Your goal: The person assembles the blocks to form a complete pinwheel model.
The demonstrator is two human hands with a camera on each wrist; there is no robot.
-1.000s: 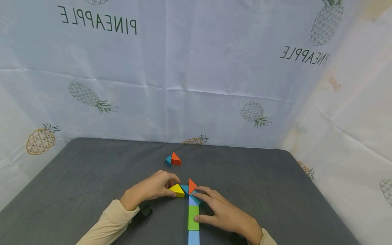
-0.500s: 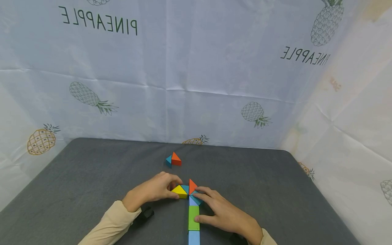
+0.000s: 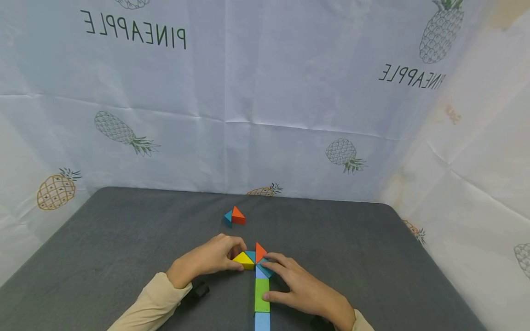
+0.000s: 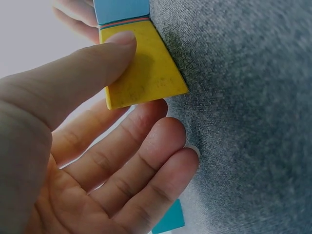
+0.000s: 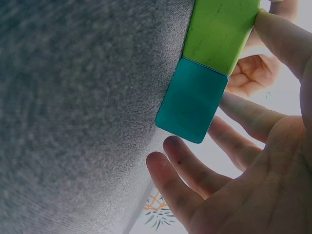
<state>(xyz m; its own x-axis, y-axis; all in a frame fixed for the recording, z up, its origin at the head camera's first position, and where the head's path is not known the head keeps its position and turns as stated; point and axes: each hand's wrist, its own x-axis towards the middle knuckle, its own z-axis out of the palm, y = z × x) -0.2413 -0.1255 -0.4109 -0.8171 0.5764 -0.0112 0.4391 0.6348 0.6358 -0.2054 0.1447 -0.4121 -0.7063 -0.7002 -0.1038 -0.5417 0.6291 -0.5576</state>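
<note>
My left hand (image 3: 211, 256) pinches a yellow triangular block (image 3: 243, 260); in the left wrist view its thumb lies on the yellow side face. That block sits against a blue triangle (image 3: 250, 255), part of a pinwheel-like cluster with an orange triangle (image 3: 260, 253) and another blue triangle (image 3: 267, 271). Below the cluster runs a column: a small light-blue piece (image 3: 259, 274), a green rectangular block (image 3: 261, 301) and a light-blue block (image 3: 262, 322). With fingers extended, my right hand (image 3: 304, 285) rests fingertips at the cluster's right side and thumb at the green block's edge.
Toward the back of the grey table (image 3: 331, 234) lie an orange triangular block (image 3: 238, 217) and a blue triangular block (image 3: 228, 218), side by side. A white cloth (image 3: 290, 101) with pineapple prints hangs behind the table and at its sides.
My left hand has slid the yellow block slightly right, up against the blue triangle and the cluster. The right hand stays in place on the blocks.
</note>
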